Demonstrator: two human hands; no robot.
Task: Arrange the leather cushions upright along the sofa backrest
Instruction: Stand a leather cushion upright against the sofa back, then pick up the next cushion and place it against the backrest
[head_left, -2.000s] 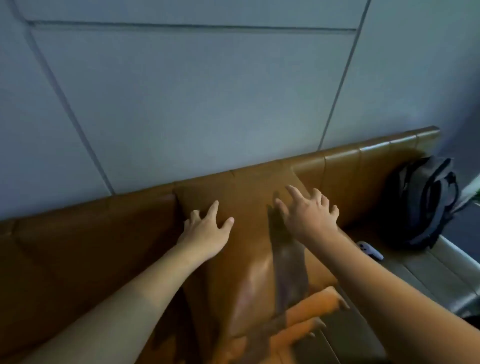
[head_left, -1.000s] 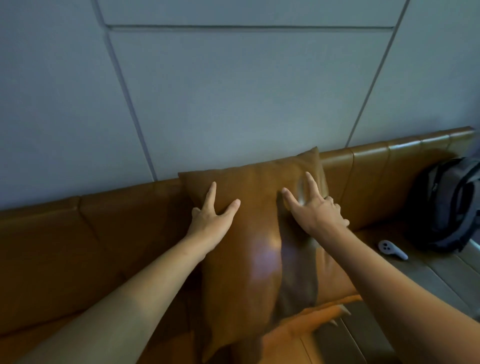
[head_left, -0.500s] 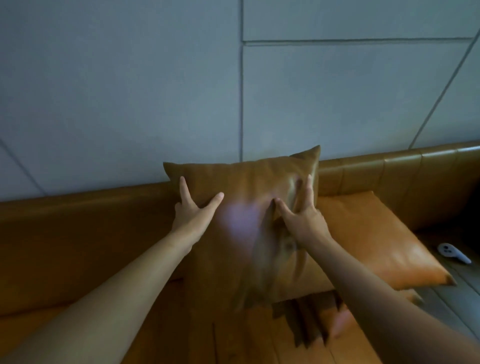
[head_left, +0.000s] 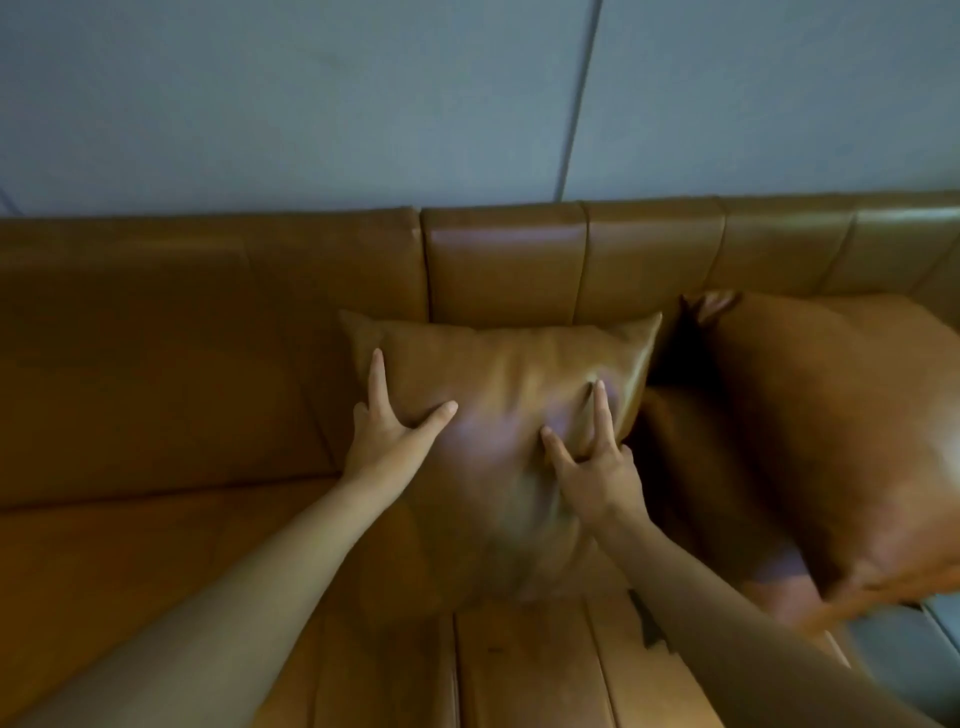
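Observation:
A tan leather cushion (head_left: 498, 395) stands upright against the brown leather sofa backrest (head_left: 504, 260), its lower edge on the seat. My left hand (head_left: 387, 431) holds its left side, index finger along the edge and thumb on the front. On its right side, my right hand (head_left: 592, 467) presses in with thumb and index finger spread, denting the leather. A second tan cushion (head_left: 831, 436) leans tilted to the right of the first, apart from both hands, with a dark gap between the two.
The sofa seat (head_left: 130, 561) stretches bare to the left of the held cushion. A grey panelled wall (head_left: 311, 104) rises behind the backrest. A grey strip of surface (head_left: 893, 644) shows at the lower right past the second cushion.
The cushion has come down from above the backrest's top edge to rest against its front, both hands staying on it. The view has tilted down, and the second cushion now sits further right.

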